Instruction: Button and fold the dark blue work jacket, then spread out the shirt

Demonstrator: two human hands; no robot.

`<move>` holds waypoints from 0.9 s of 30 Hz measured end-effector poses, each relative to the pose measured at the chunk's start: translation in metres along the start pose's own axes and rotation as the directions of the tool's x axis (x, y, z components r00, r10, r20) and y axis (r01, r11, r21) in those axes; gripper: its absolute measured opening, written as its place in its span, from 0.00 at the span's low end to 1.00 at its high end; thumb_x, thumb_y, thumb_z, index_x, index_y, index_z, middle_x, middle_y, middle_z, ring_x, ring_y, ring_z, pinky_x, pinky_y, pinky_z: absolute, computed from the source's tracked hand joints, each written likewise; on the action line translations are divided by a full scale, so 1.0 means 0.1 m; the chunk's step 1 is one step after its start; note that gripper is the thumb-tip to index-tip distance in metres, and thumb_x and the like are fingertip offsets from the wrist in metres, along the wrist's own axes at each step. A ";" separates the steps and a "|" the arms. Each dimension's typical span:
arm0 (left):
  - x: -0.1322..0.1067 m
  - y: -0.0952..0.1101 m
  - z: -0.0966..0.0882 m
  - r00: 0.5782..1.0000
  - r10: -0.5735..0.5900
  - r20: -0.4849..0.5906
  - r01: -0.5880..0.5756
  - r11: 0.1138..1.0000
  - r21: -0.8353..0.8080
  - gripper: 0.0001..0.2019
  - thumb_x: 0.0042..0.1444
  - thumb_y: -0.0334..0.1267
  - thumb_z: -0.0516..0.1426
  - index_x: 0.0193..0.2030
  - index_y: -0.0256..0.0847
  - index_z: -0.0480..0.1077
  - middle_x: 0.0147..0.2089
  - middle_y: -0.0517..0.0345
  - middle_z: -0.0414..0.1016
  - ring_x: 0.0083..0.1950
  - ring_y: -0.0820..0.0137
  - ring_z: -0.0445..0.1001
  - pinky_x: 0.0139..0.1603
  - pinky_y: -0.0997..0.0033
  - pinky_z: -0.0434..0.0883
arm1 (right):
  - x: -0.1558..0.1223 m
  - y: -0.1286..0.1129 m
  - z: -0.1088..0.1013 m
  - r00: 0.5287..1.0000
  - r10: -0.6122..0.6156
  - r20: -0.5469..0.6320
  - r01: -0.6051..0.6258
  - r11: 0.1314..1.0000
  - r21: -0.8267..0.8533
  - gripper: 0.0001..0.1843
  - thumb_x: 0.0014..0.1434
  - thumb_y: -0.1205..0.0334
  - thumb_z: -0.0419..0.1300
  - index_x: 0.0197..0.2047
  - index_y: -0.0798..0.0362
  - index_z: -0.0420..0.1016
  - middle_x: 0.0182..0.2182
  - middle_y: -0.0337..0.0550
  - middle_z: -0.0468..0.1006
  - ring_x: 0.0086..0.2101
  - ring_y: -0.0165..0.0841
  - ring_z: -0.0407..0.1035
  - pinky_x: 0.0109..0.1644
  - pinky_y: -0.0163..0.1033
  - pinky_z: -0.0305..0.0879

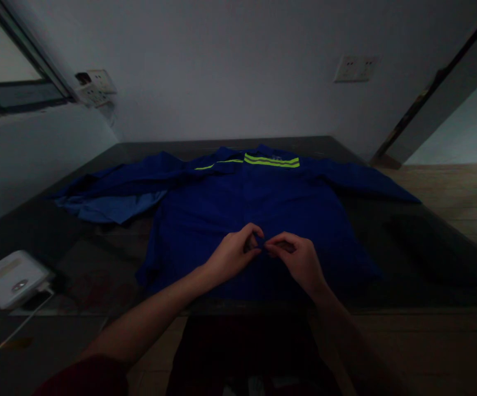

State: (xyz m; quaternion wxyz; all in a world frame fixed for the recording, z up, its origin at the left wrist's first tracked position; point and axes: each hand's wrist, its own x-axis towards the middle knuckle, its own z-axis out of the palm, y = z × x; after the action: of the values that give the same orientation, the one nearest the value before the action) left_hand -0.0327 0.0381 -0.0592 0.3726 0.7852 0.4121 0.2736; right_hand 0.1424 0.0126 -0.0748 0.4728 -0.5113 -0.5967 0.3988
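A dark blue work jacket point(304, 209) with yellow-green reflective stripes lies spread out on a dark table, its collar towards the wall and its sleeves stretched to both sides. Over the lower middle of its front, my left hand point(236, 250) pinches a bit of the blue cloth between thumb and fingers. My right hand point(298, 258) is closed in a pinch just beside it, its fingertips at the same fold of the front. The two sets of fingertips nearly meet. Any button or fastening between them is too small and dark to make out.
Lighter blue cloth point(110, 208) shows under the left sleeve. A white device point(14, 278) with a cable stands at the table's left front. On the right, a dark flat object point(432, 247) lies on the table point(308, 144). Wall sockets point(356, 69) are behind.
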 end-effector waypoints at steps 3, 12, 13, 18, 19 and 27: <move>0.01 -0.01 -0.01 1.000 -0.028 0.005 0.028 1.000 -0.007 0.14 0.51 0.28 0.57 0.44 0.42 0.65 0.30 0.66 0.68 0.33 0.74 0.71 0.35 0.76 0.65 | 0.02 0.00 -0.02 0.996 0.067 0.054 -0.070 0.996 0.053 0.06 0.50 0.60 0.63 0.28 0.54 0.76 0.23 0.39 0.77 0.25 0.32 0.73 0.31 0.34 0.69; 0.02 0.01 -0.03 1.000 -0.017 0.023 0.019 0.998 -0.060 0.13 0.53 0.28 0.54 0.45 0.41 0.65 0.31 0.64 0.69 0.34 0.74 0.70 0.35 0.76 0.65 | 0.03 0.06 -0.04 0.991 0.055 0.124 -0.072 0.989 0.130 0.09 0.52 0.60 0.62 0.35 0.54 0.77 0.26 0.39 0.78 0.27 0.31 0.73 0.34 0.35 0.70; 0.02 0.01 -0.03 1.000 -0.015 0.025 0.016 0.998 -0.057 0.12 0.53 0.29 0.54 0.46 0.41 0.65 0.31 0.64 0.69 0.33 0.74 0.70 0.35 0.76 0.65 | 0.03 0.06 -0.04 0.992 0.041 0.118 -0.056 0.990 0.129 0.08 0.52 0.60 0.62 0.36 0.53 0.77 0.27 0.40 0.78 0.28 0.31 0.73 0.34 0.35 0.69; 0.00 0.03 -0.04 0.998 0.038 0.059 -0.035 0.998 -0.053 0.13 0.56 0.30 0.52 0.49 0.41 0.64 0.32 0.63 0.70 0.35 0.74 0.71 0.37 0.75 0.66 | 0.01 0.05 -0.04 0.995 -0.061 0.076 0.055 0.996 0.069 0.06 0.52 0.62 0.62 0.34 0.52 0.78 0.30 0.40 0.76 0.29 0.30 0.71 0.34 0.34 0.68; -0.01 0.04 -0.04 0.997 0.051 0.066 -0.048 0.998 -0.049 0.14 0.56 0.30 0.52 0.50 0.41 0.64 0.34 0.62 0.70 0.35 0.74 0.71 0.38 0.75 0.66 | 0.01 0.04 -0.04 0.994 -0.079 0.075 0.076 0.996 0.045 0.06 0.53 0.62 0.62 0.34 0.52 0.79 0.30 0.41 0.76 0.29 0.30 0.71 0.34 0.34 0.68; 0.00 0.06 -0.09 0.988 0.044 0.151 -0.054 0.997 0.060 0.20 0.56 0.30 0.52 0.56 0.42 0.58 0.36 0.61 0.71 0.36 0.72 0.71 0.38 0.73 0.67 | 0.00 -0.01 -0.03 0.979 -0.176 0.106 0.192 0.967 -0.170 0.10 0.58 0.65 0.56 0.40 0.51 0.77 0.32 0.42 0.74 0.32 0.31 0.68 0.36 0.35 0.66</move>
State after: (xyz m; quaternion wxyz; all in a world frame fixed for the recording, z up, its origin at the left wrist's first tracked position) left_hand -0.0368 0.0389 -0.0493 0.3705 0.8248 0.3720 0.2099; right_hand 0.1452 0.0122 -0.0730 0.4327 -0.4756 -0.6957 0.3204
